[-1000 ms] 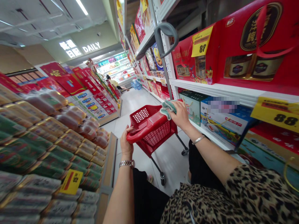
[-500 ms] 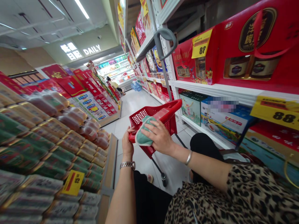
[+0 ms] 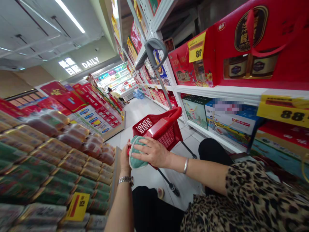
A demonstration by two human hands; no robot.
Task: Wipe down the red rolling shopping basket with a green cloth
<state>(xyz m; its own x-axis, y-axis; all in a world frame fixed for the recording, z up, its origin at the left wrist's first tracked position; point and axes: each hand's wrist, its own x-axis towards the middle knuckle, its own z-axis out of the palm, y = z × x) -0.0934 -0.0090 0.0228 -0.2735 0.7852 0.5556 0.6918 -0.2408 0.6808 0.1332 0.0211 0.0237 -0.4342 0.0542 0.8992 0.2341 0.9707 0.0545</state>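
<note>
While the left hand (image 3: 125,158) grips the near rim of the red shopping basket (image 3: 160,127), the right hand (image 3: 152,151), grip wide, presses a green cloth (image 3: 135,160) there; rim toward 1 o'clock judged unwiped.

- Right hand (image 3: 151,152) presses a green cloth (image 3: 136,157) on the near rim of a red shopping basket (image 3: 161,132); left hand (image 3: 125,157) grips that rim
- Gift-box shelves (image 3: 217,90) right of the basket; stacked packets (image 3: 48,151) left

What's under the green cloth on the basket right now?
The green cloth lies over the near corner of the red basket, pressed by the right hand. The left hand grips beside it. The rim beneath is covered.
</note>
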